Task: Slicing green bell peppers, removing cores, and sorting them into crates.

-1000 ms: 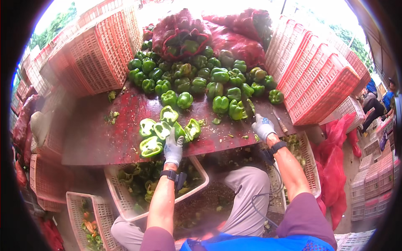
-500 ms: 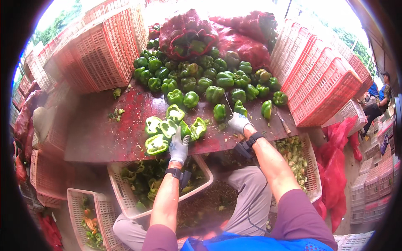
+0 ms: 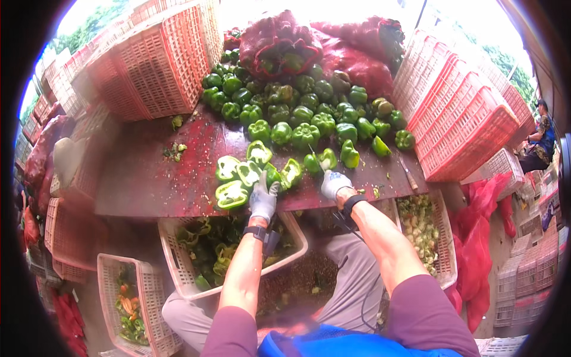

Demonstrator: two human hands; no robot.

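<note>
My left hand (image 3: 263, 200), in a pale glove, has its fingers spread at the near edge of a green bell pepper piece (image 3: 272, 175). Cut pepper halves lie around it, some with pale insides up, such as the half (image 3: 232, 194) nearest the table edge. My right hand (image 3: 335, 184), also gloved, is closed around a knife; its handle is hidden in the fist and the thin blade (image 3: 313, 153) points away and slightly left. Just beyond that fist are a pepper with a pale patch (image 3: 327, 159) and a small green pepper (image 3: 311, 163).
Whole green peppers (image 3: 279, 113) are heaped at the back below red mesh sacks (image 3: 276, 44). Another knife (image 3: 409, 175) lies at the right. Pink crates (image 3: 467, 119) flank the table (image 3: 148, 196). Below stand crates of pepper pieces (image 3: 172, 250) and pale scraps (image 3: 443, 238).
My right hand has moved slightly left and nearer, its knife blade tilting further left. The left hand's fingers have spread beside the pepper halves. The whole view has shifted a little.
</note>
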